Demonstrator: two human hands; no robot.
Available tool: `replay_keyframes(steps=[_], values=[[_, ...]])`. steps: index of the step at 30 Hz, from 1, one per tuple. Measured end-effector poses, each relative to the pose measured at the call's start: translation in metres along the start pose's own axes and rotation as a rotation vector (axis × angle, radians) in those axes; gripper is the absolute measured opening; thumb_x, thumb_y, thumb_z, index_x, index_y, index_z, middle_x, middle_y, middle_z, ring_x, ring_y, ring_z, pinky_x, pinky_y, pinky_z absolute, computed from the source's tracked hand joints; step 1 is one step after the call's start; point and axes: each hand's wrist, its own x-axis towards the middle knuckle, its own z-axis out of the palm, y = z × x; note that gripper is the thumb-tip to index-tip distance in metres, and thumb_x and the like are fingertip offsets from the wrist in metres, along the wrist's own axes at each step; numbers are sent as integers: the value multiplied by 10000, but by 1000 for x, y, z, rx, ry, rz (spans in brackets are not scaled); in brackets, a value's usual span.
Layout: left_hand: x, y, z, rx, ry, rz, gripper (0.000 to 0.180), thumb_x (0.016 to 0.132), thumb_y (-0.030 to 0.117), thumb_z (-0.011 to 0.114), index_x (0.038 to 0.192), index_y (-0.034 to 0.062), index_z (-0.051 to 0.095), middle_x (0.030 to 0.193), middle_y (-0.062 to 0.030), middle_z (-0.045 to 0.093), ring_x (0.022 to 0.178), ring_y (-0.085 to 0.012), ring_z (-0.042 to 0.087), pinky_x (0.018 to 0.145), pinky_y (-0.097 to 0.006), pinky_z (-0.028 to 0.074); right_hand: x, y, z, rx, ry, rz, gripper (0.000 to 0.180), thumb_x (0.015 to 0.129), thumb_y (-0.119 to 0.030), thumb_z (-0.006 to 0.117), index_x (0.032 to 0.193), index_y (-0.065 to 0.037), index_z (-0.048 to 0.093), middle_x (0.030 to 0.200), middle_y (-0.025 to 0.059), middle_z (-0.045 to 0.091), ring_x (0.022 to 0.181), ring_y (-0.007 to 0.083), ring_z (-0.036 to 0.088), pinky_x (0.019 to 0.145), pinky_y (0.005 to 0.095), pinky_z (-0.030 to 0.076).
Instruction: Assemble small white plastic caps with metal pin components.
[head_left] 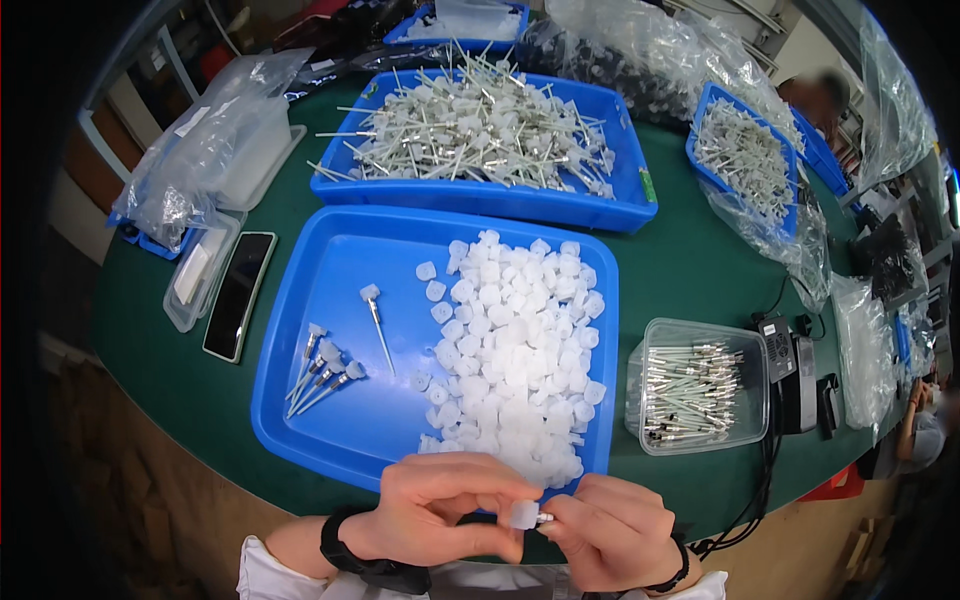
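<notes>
At the tray's [350, 270] near edge, the left hand [440, 505] pinches a cap [523, 515]; the right hand [615, 525] pinches a rod [544, 518], its metal end against it. Crooked alignment could jam them; a slack pinch could drop the cap toward the pile [515, 350].

1. The left hand [440, 510] is being held at six o'clock, fingers [488, 472] pinched toward three.
2. The right hand [617, 525] is being held at five o'clock, fingers [625, 492] curled toward nine.
3. The left forearm [298, 548] is being held at seven.
</notes>
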Motion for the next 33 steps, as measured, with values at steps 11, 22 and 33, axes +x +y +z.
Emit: replay_keyframes(steps=[11,22,33], values=[[6,6,-6,408,70,374,253,705,-62,698,951,-32,644,864,-153,611,729,-205,614,564,-281,500,4,0,-2,-208,-29,47,398,666,-183,779,943,39,598,795,118,620,639,250,577,566,321,448],[8,14,8,755,-45,707,350,603,-122,643,947,-71,606,832,-180,627,637,-266,605,536,-308,490,2,-19,3,-348,8,-52,252,662,-117,764,797,27,607,650,63,550,474,172,465,414,252,361],[-2,29,24,672,-74,756,333,627,-140,654,952,-73,621,841,-181,639,674,-262,634,582,-289,523,-1,-53,-18,-121,62,42,80,750,38,638,830,32,635,682,131,598,560,249,581,497,284,442]])
